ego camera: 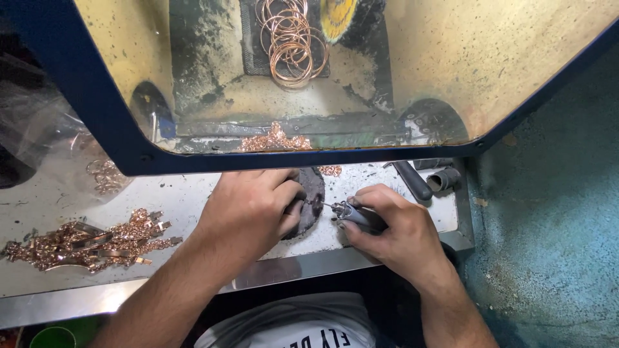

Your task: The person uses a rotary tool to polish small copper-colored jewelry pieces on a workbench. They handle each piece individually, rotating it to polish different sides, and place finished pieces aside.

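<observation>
1. While the head camera looks down past a blue-framed hood (97,109), the left hand (248,209) rests knuckles-up on the white tabletop (187,193), its fingers curled shut around a small piece that they hide, so what it is cannot be told.
2. That hand presses against a dark round block (314,196) standing on the tabletop just under the hood's lower edge.
3. Closed in a pencil-like grip, the right hand (400,229) holds a grey rotary handpiece (358,216) whose thin tip points left and meets the left hand's fingertips at the block.
4. Left of the hands, well apart from them, a heap of rose-gold chain and bracelet pieces (90,241) lies spread over the tabletop.
5. Farther back on the left, a smaller tangle of chain (106,175) lies under a crumpled clear plastic bag (45,129).
6. Inside the hood, a bundle of thin copper-coloured wire rings (293,42) lies on a dark mat, beside a yellow polishing wheel (336,16).
7. Another pile of rose-gold chain (277,140) sits at the hood's front edge, just behind the block.
8. Right of the hands, a black handle (412,180) and a short dark cylinder (445,179) lie on the tabletop.
</observation>
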